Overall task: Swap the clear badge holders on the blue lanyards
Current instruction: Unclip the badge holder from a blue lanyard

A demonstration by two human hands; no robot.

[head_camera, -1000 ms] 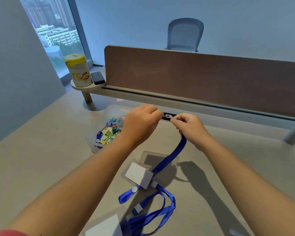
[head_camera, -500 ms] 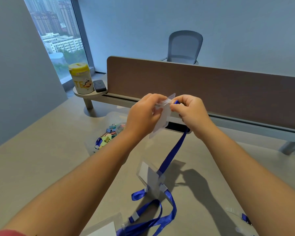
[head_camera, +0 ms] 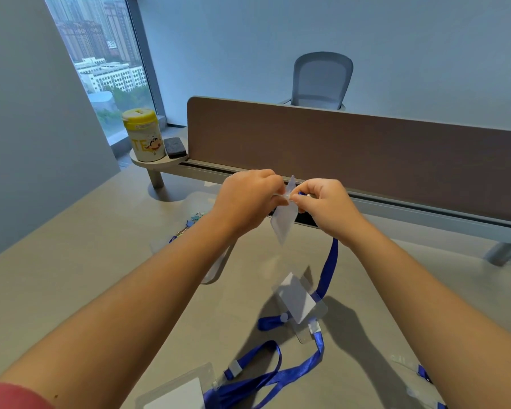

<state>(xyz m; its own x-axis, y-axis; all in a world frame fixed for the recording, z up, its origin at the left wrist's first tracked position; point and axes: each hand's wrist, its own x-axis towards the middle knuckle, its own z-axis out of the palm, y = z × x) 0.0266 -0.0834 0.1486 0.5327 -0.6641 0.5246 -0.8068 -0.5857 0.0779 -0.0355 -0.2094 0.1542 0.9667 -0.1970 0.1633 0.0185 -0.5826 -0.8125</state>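
Above the desk, my left hand (head_camera: 248,199) pinches the top of a clear badge holder (head_camera: 282,222) that hangs down with a white card inside. My right hand (head_camera: 322,203) grips the clip end of a blue lanyard (head_camera: 329,268) right against the holder's top edge. That lanyard runs down to the desk past a second clear holder (head_camera: 298,302) lying flat. More blue lanyard (head_camera: 266,376) is looped near the front edge beside a third holder (head_camera: 180,391).
A tray of coloured binder clips (head_camera: 189,225) lies left of my left forearm. A brown divider panel (head_camera: 366,154) crosses the desk's far side. A yellow-lidded canister (head_camera: 143,135) and a dark eraser (head_camera: 174,147) stand on a small shelf. Another lanyard piece (head_camera: 425,376) lies at the lower right.
Both hands rose from the desk with the lanyard end. A clear badge holder came up in my left hand and now hangs between the two hands.
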